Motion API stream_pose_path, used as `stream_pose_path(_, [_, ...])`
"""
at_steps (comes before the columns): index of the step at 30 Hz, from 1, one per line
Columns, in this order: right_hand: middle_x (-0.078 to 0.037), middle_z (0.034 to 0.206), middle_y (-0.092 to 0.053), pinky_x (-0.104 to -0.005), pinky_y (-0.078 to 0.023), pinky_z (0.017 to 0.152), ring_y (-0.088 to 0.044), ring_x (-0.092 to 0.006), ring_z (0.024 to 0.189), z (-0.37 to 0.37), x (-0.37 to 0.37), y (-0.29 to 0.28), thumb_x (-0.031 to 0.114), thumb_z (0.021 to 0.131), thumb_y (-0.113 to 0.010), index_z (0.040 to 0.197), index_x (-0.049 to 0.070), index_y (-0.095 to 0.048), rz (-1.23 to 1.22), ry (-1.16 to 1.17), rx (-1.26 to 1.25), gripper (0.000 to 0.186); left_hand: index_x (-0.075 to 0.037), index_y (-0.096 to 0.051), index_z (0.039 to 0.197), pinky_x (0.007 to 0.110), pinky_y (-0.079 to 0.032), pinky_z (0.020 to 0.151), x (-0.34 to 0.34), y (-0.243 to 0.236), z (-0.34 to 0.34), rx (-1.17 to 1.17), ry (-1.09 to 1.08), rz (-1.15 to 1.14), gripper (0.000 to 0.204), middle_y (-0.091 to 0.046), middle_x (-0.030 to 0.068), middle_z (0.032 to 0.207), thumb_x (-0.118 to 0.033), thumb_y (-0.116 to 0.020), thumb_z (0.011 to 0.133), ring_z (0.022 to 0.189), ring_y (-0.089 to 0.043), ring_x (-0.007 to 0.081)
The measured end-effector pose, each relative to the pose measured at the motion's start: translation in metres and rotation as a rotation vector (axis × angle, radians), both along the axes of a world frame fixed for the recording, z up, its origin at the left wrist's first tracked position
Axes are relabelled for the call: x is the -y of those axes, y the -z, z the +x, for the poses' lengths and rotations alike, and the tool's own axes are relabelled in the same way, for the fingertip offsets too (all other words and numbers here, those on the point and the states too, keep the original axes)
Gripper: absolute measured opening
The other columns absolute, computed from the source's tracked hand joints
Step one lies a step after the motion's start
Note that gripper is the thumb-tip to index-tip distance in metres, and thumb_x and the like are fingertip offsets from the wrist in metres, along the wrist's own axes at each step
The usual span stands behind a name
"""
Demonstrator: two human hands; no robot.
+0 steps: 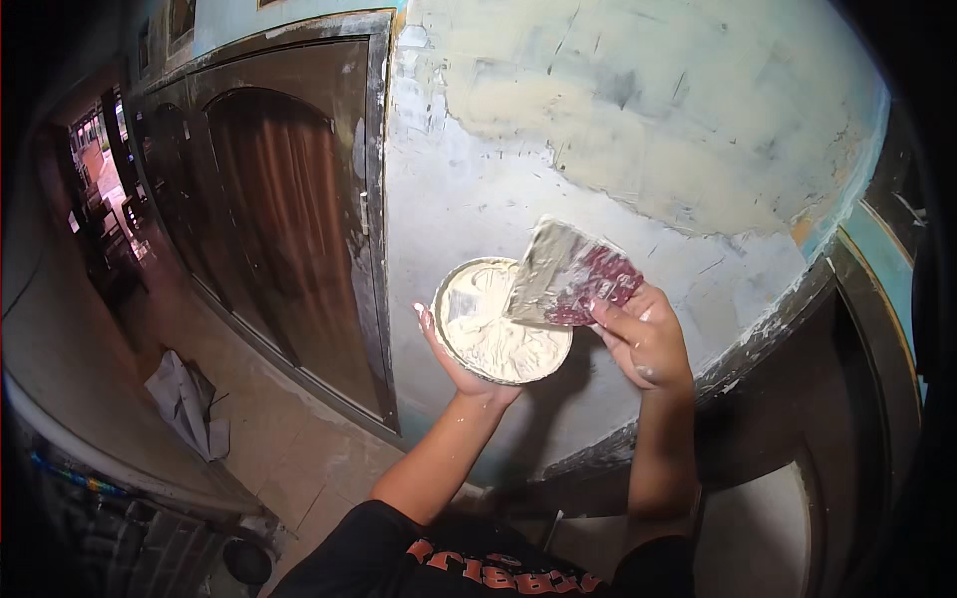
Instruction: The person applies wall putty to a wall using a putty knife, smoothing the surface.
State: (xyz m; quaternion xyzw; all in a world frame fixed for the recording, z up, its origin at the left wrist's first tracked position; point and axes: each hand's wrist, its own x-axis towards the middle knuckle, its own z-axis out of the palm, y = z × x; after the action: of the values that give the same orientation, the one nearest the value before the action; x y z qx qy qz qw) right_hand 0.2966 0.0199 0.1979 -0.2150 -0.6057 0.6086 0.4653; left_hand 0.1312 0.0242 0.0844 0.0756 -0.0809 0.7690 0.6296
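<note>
My left hand (pixel 464 371) cups a round, shallow tub (pixel 447 349) from below and the left side. Cream-coloured putty (pixel 490 334) fills it, smeared and ridged on top. Between the thumb and fingers of my right hand (pixel 646 334) is a flat, dark red putty scraper (pixel 610 277), its far half coated in pale putty. The scraper's lower left part overlaps the tub's right side; whether it touches the putty I cannot tell. White smears mark the fingers of both hands.
Ahead stands a patchy wall (pixel 478 189), white below and greenish-yellow above. A dark wooden door frame (pixel 379 229) with a brown curtain (pixel 284 179) is to the left. Crumpled grey-white sheeting (pixel 187 404) lies on the tiled floor (pixel 299 478). Dark woodwork (pixel 788 419) edges the wall at right.
</note>
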Motion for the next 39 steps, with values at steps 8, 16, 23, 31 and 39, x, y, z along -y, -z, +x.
stream_pose_path(8, [-0.019,0.141,-0.058,-0.0517,-0.043,0.114,-0.057,-0.0329,0.131,-0.012,-0.004,0.002,0.004,0.103,-0.051,0.144,-0.003,-0.047,-0.186,-0.132,-0.293,0.042,-0.005,-0.052,0.145,0.054,-0.04,0.114,0.0,-0.001,-0.002,-0.013,0.013,0.035,0.089,-0.055,0.0161,0.146,-0.077,-0.032,0.096,0.131,-0.053,0.0378])
stream_pose_path(16, [-0.019,0.133,-0.063,-0.0458,-0.051,0.105,-0.063,-0.0292,0.122,-0.023,0.005,-0.017,-0.001,0.102,-0.053,0.136,-0.009,-0.052,0.048,0.002,-0.165,0.035,-0.006,-0.049,0.148,0.055,-0.039,0.115,0.0,-0.008,-0.022,-0.014,0.113,0.081,0.089,-0.053,0.0165,0.149,-0.077,-0.033,0.096,0.134,-0.051,0.039])
stream_pose_path(23, [-0.017,0.129,-0.065,-0.04,-0.053,0.1,-0.065,-0.0232,0.116,-0.048,0.009,-0.04,0.0,0.103,-0.053,0.137,-0.007,-0.053,0.096,0.066,-0.196,0.035,-0.007,-0.051,0.145,0.055,-0.04,0.114,-0.009,-0.025,-0.041,0.007,0.182,0.179,0.091,-0.054,0.0168,0.147,-0.079,-0.031,0.095,0.132,-0.052,0.038])
stream_pose_path(31, [-0.014,0.132,-0.064,-0.0452,-0.05,0.106,-0.062,-0.025,0.121,-0.084,-0.005,-0.022,0.007,0.106,-0.052,0.136,0.0,-0.055,-0.112,-0.073,-0.329,0.031,-0.008,-0.051,0.146,0.055,-0.04,0.113,-0.008,-0.034,-0.067,-0.048,0.225,-0.017,0.092,-0.053,0.0171,0.148,-0.081,-0.029,0.094,0.132,-0.052,0.0385])
stream_pose_path(39, [-0.004,0.096,-0.072,-0.0238,-0.056,0.053,-0.066,-0.0066,0.069,-0.11,0.013,-0.023,0.02,0.106,-0.06,0.126,-0.001,-0.062,0.216,0.315,-0.001,0.03,-0.011,-0.048,0.15,0.06,-0.041,0.111,0.002,-0.018,-0.094,0.081,0.511,0.353,0.094,-0.05,0.0181,0.151,-0.083,-0.031,0.093,0.132,-0.052,0.0442])
